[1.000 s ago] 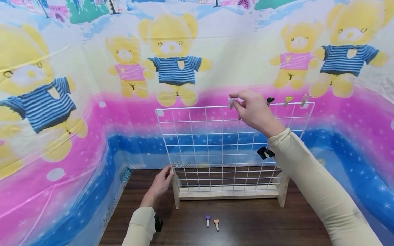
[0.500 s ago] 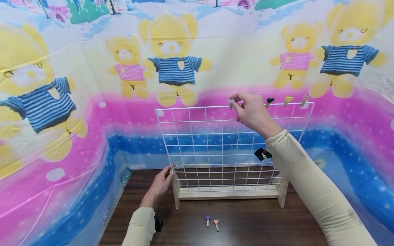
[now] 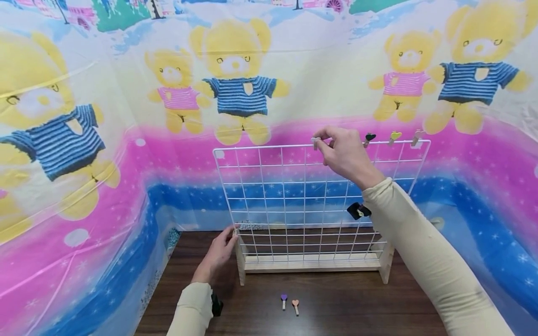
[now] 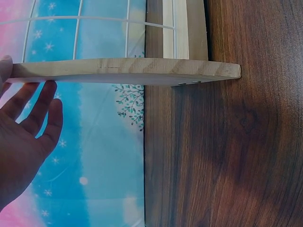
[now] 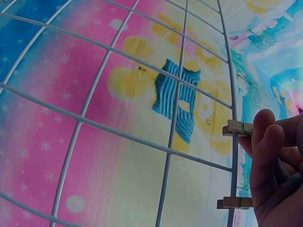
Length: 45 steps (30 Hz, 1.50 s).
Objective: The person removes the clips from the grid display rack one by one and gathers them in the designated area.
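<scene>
My right hand pinches a small clothespin with a white heart at the top wire of a white grid panel. The right wrist view shows this wooden clothespin straddling the edge wire, thumb and finger at its outer end. My left hand grips the left wooden upright of the stand, thumb on one side and fingers on the other. Along the top wire to the right sit clothespins with a black heart, a yellow heart and a pale pinkish heart.
On the dark wooden table, in front of the stand's base bar, lie a purple heart clothespin and an orange one. A printed bear cloth hangs close behind the panel and along both sides.
The right hand has shifted very slightly, and the white heart clothespin sits a little lower at the top wire. The left hand has stayed on the upright.
</scene>
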Tool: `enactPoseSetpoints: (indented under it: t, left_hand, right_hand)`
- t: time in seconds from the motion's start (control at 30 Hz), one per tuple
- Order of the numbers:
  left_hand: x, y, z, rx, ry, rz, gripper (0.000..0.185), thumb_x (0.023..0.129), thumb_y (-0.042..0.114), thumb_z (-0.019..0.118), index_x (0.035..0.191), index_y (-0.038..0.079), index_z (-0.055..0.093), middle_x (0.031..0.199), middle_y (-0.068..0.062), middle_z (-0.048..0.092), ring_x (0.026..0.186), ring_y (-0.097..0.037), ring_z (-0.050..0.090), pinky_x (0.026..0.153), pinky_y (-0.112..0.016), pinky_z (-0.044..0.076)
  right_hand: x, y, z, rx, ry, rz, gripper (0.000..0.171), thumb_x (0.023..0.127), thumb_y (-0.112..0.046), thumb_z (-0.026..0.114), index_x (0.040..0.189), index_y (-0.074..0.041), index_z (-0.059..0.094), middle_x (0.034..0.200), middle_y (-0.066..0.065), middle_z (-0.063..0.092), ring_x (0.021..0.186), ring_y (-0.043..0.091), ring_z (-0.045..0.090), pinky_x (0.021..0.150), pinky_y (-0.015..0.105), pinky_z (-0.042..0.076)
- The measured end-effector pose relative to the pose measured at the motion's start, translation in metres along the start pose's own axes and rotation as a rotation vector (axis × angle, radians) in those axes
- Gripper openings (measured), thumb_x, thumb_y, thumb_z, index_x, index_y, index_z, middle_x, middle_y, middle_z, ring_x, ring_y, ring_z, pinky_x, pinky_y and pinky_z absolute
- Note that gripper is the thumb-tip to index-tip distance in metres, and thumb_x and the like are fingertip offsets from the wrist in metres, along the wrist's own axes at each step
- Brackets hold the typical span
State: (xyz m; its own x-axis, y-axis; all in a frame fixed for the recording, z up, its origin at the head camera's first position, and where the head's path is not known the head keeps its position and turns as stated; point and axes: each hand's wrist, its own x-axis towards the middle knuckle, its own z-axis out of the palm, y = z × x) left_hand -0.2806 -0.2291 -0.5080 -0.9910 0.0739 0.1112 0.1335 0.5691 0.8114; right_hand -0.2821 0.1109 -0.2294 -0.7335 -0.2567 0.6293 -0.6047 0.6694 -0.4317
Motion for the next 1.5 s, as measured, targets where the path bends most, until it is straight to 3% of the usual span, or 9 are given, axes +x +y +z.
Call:
enactPoseSetpoints:
  t: [0.27,0.53,0.9,1.23,1.5]
  left_hand:
    - [0.0,-0.002,0.002,-0.007,0.016,0.007,0.037,0.101,0.017,0.048,0.138,0.015,0.047,0.126,-0.016,0.056,0.115,-0.031,0.053,0.09,-0.049,0.045]
    - [0.0,-0.005,0.005,0.007,0.027,0.002,0.037,0.101,0.017,0.047,0.137,0.015,0.048,0.126,-0.015,0.056,0.115,-0.029,0.053,0.09,-0.048,0.045]
    - [-0.001,-0.004,0.004,-0.008,0.023,-0.015,0.037,0.101,0.018,0.047,0.138,0.016,0.047,0.126,-0.014,0.056,0.116,-0.028,0.052,0.09,-0.049,0.045]
    - [-0.002,-0.003,0.005,-0.01,0.021,-0.013,0.037,0.101,0.018,0.047,0.138,0.016,0.047,0.127,-0.015,0.055,0.116,-0.03,0.052,0.09,-0.049,0.045]
    - [0.001,-0.002,0.003,-0.019,0.014,-0.013,0.038,0.101,0.019,0.047,0.139,0.018,0.046,0.129,-0.014,0.054,0.117,-0.029,0.051,0.09,-0.049,0.045]
  right_hand:
    - [-0.003,-0.002,-0.003,0.068,0.047,0.011,0.014,0.094,-0.014,0.06,0.1,-0.005,0.069,0.091,0.009,0.068,0.055,0.016,0.062,0.044,0.023,0.043]
    - [-0.012,-0.003,-0.008,0.067,0.069,-0.074,0.012,0.094,-0.012,0.06,0.095,-0.004,0.069,0.081,0.005,0.067,0.047,0.011,0.057,0.04,0.025,0.04]
    - [-0.037,0.005,-0.006,0.049,0.078,-0.147,0.013,0.092,-0.015,0.064,0.098,-0.005,0.069,0.055,-0.005,0.056,0.042,0.005,0.049,0.035,0.024,0.033]
    - [-0.057,0.019,-0.002,0.068,0.033,-0.095,0.014,0.093,-0.013,0.061,0.103,-0.006,0.068,0.067,-0.002,0.063,0.043,0.006,0.05,0.034,0.024,0.031]
    - [-0.071,0.021,-0.001,0.068,-0.001,-0.084,0.013,0.093,-0.012,0.062,0.103,-0.008,0.069,0.064,-0.004,0.059,0.043,0.007,0.049,0.035,0.025,0.033]
